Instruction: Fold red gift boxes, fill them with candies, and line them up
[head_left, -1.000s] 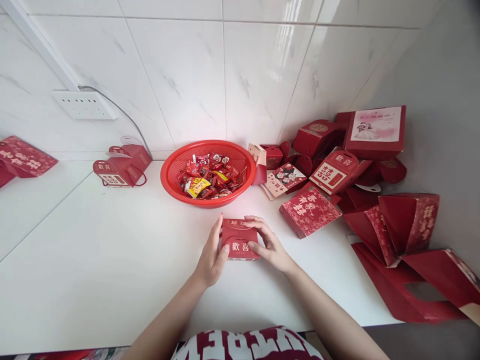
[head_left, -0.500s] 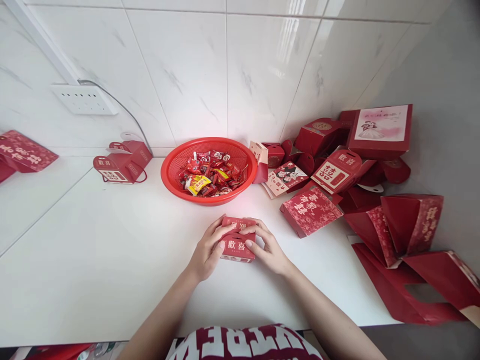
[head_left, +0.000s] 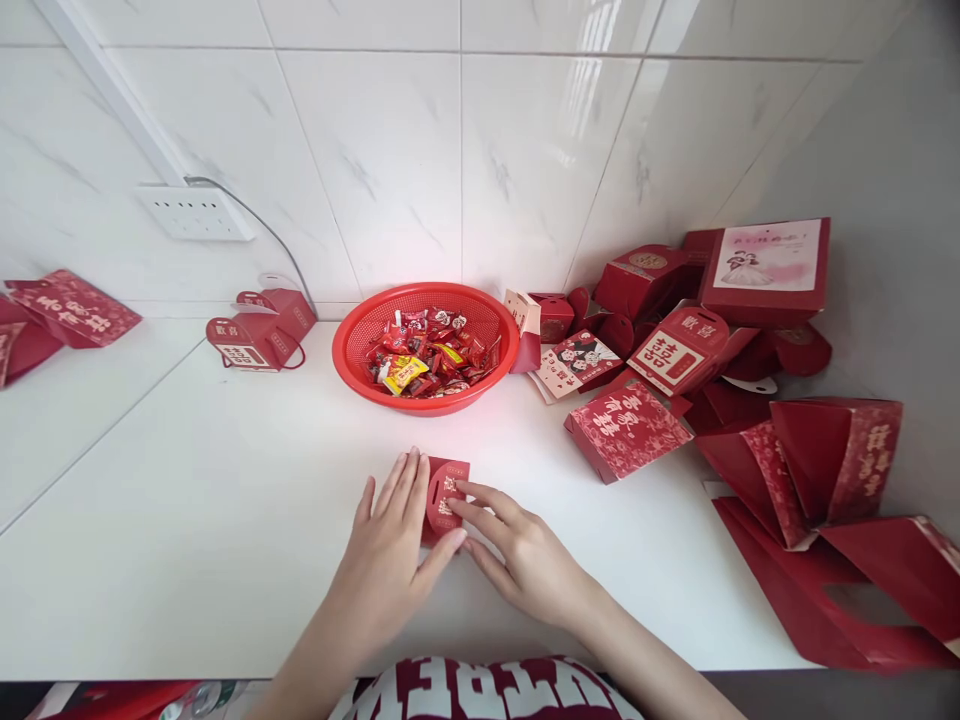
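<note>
A small red candy box [head_left: 448, 490] with gold characters on its flap lies on the white table in front of me. My left hand [head_left: 394, 530] rests over its left side, fingers stretched along the top, thumb at the near edge. From the right, my right hand [head_left: 517, 545] holds the box, fingertips on the flap and thumb near the front corner. Both hands grip the box between them; the left fingers hide part of its lid. Beyond the box stands a red plastic basket [head_left: 349, 372] full of wrapped candies [head_left: 405, 372].
Red gift boxes and folded cartons [head_left: 630, 425] are heaped along the right side. A handled red box [head_left: 259, 335] stands at the back left, with another red carton [head_left: 75, 308] further left. A socket panel [head_left: 195, 213] with a cable is on the tiled wall.
The candy box has turned about a quarter turn on the table and sits slightly further left. My left hand now lies flatter across it. The camera view has shifted a little.
</note>
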